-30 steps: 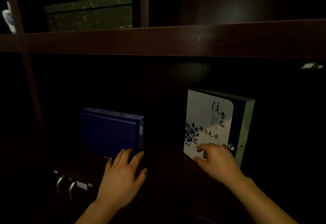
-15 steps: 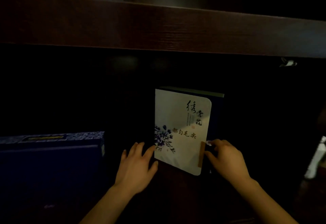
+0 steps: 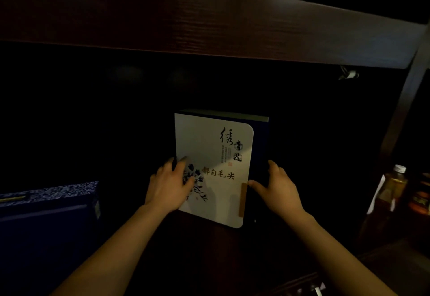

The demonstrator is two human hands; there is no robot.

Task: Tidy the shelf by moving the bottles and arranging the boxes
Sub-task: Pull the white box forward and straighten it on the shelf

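A white box (image 3: pixel 216 151) with black calligraphy and a blue flower print stands upright in the dark shelf bay, its dark blue side facing right. My left hand (image 3: pixel 169 184) grips its left edge, fingers lying over the flower print. On the right edge rests my right hand (image 3: pixel 277 188), thumb on the front near a brown tab, fingers around the blue side. A dark blue box (image 3: pixel 46 216) with a patterned top stands at the lower left, apart from both hands. A bottle (image 3: pixel 393 186) of amber liquid with a white cap stands at the far right.
A dark wooden shelf board (image 3: pixel 209 16) runs overhead. A dark upright post (image 3: pixel 404 109) bounds the bay on the right. A second dark bottle or jar (image 3: pixel 421 202) stands behind the amber one. The bay's back and floor are too dark to make out.
My left hand left the dark blue box and moved right onto the white box's left edge. My right hand shifted to its right side. The view has swung right, bringing the bottles in.
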